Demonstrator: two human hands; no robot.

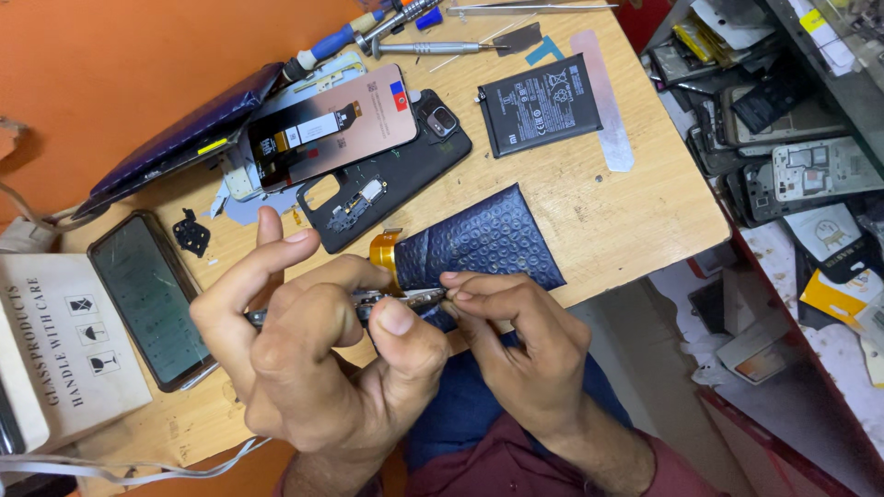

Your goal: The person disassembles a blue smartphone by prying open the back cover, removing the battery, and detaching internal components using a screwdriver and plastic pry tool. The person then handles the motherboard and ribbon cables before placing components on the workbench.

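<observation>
Left hand (318, 364), lower centre of frame: fingers curled, thumb pressed forward, index raised, gripping a small grey metal phone part (401, 299). Right hand (520, 340) pinches the part's right end between thumb and fingertips. Just behind: dark blue bubble-wrap pouch (483, 241) on the pale wooden table (635, 207). Further up: black plastic phone back shell (387, 179), black rectangular battery (539, 104). Top: blue-handled screwdriver (331, 41).
</observation>
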